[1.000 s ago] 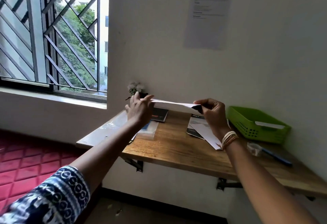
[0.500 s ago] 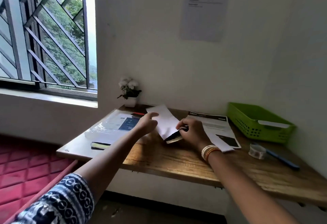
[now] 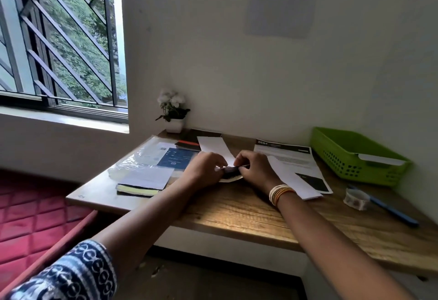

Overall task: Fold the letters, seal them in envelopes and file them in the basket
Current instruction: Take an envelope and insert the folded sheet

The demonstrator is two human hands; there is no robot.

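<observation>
A white envelope [image 3: 214, 147] lies on the wooden table [image 3: 248, 209], its far end pointing toward the wall. At its near end my left hand [image 3: 203, 169] and my right hand [image 3: 254, 169] meet, both pinching the envelope's mouth, where a dark folded letter [image 3: 231, 173] shows between my fingers. A printed letter sheet [image 3: 288, 157] lies flat to the right, with a folded white sheet [image 3: 294, 177] on it. The green basket [image 3: 350, 155] stands at the back right with a white envelope [image 3: 381, 159] resting in it.
A tape roll [image 3: 356, 198] and a blue pen [image 3: 393, 211] lie right of the papers. A plastic sleeve of papers [image 3: 151, 160] and a notepad [image 3: 137, 190] sit at the left. A small potted flower [image 3: 174, 112] stands by the wall. Red mat on the floor at left.
Both hands came down from mid-air to the table with the envelope. The envelope now lies on the wood, and my hands have closed together at its near end.
</observation>
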